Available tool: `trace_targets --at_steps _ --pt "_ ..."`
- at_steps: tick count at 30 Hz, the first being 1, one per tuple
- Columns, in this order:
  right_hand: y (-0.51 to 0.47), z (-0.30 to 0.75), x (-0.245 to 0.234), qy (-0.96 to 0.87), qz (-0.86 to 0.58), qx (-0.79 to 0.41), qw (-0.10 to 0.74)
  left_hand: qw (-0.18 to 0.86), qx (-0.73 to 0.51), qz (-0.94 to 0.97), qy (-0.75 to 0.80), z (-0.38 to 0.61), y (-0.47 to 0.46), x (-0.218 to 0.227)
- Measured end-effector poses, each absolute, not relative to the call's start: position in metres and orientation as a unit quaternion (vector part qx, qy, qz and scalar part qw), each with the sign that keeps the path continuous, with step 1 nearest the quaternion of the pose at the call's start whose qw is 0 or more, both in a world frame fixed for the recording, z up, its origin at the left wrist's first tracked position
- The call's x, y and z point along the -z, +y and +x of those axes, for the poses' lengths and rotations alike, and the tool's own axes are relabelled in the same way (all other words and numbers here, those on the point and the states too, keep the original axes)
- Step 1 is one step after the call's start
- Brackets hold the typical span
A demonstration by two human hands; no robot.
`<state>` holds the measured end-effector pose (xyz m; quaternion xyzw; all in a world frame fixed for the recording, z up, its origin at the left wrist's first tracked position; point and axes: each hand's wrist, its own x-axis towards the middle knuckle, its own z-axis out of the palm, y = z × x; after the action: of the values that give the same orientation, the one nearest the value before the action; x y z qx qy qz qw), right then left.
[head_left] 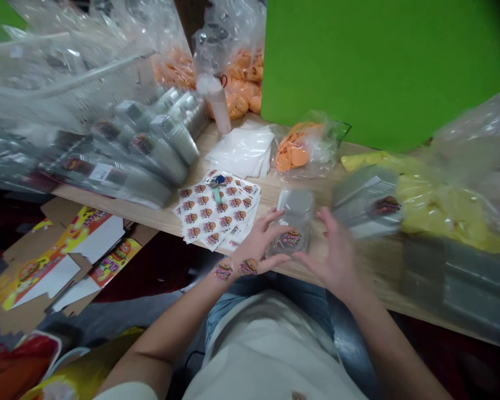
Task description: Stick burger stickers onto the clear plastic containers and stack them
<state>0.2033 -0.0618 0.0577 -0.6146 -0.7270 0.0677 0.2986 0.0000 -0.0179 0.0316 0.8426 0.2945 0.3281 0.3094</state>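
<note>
A small clear plastic clamshell box (292,219) with a round colourful sticker on its lid lies on the wooden table (358,266) at the front edge. My left hand (256,244) touches its left side with fingers spread; two stickers cling to the back of that hand and wrist. My right hand (335,255) hovers at the box's right side, fingers apart, blurred by motion. Neither hand grips the box firmly.
A sheet of stickers (216,208) with a small blue tool on it lies left of the box. White paper squares (244,147), bags of orange pieces (300,147), yellow pieces (433,205), stacked clear boxes (141,150) and a green board (379,66) surround them. Printed cardboard (62,255) lies on the floor.
</note>
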Motion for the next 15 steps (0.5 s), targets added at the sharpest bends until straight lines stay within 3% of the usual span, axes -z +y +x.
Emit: trace_targets --at_steps 3,6,10,15 --pt "-0.056 0.197 -0.059 -0.786 -0.543 -0.124 0.267 0.341 -0.416 0.73 0.422 -0.008 -0.024 -0.041" --pt "-0.054 0.191 -0.066 -0.768 -0.534 -0.137 0.327 0.467 -0.42 0.586 0.512 -0.013 -0.027 -0.06" --pt "-0.059 0.192 -0.078 -0.816 -0.46 -0.088 0.338 0.762 -0.347 0.386 0.387 -0.003 -0.027 -0.084" --pt "-0.064 0.207 -0.086 -0.817 -0.474 -0.009 0.328 0.857 -0.313 0.227 0.341 0.011 -0.021 -0.09"
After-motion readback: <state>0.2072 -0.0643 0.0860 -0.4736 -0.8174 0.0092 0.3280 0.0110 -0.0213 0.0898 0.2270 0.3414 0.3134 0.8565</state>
